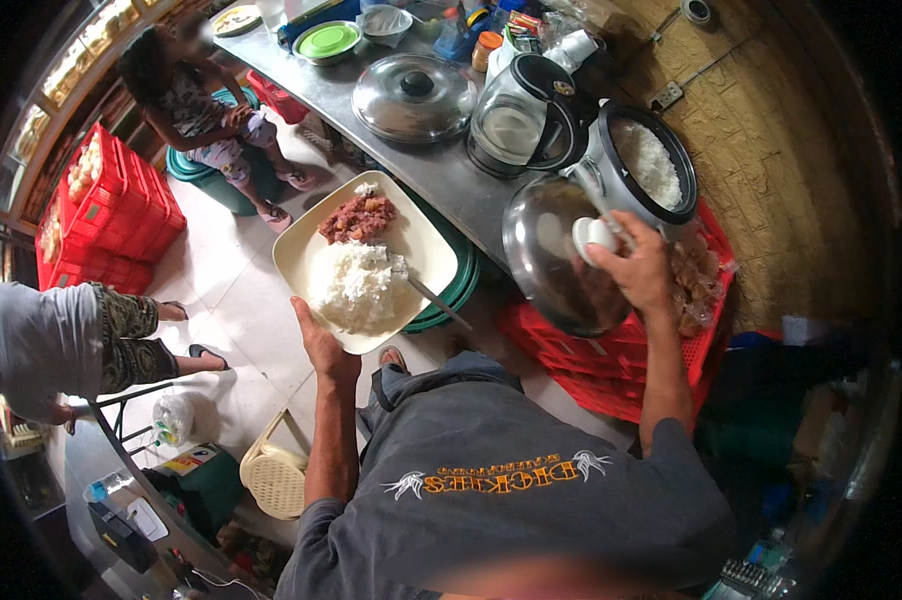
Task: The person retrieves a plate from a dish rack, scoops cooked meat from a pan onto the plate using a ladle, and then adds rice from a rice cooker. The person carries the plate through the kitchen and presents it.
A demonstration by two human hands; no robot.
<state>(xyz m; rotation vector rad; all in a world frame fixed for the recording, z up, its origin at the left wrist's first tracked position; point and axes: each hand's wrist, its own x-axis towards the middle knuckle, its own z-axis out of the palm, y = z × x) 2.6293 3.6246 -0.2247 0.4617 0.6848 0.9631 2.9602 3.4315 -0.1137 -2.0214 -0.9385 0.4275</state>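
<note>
My left hand (323, 341) grips the near rim of a cream square plate (428, 232), held out over the floor. White rice (350, 289) is heaped on it beside a reddish-brown chopped dish (359, 219). A metal utensil (440, 301) rests in the rice, its handle over the plate's edge. With my right hand (635, 262) I hold a shiny metal lid (537, 247) by its white knob (595, 238). A blurred pale utensil, seemingly a rice paddle (592, 191), is in the same hand. Just beyond stands an uncovered rice cooker (608, 187) with white rice (652, 165) inside.
On the metal counter (428, 161) are a glass-sided electric kettle (507, 127), a domed pan lid (391, 105) and a green-lidded bowl (327, 41). Red crates (593, 367) stand below the lid. One person (203, 112) sits; another (53, 349) stands left. A stool (275, 476) is behind.
</note>
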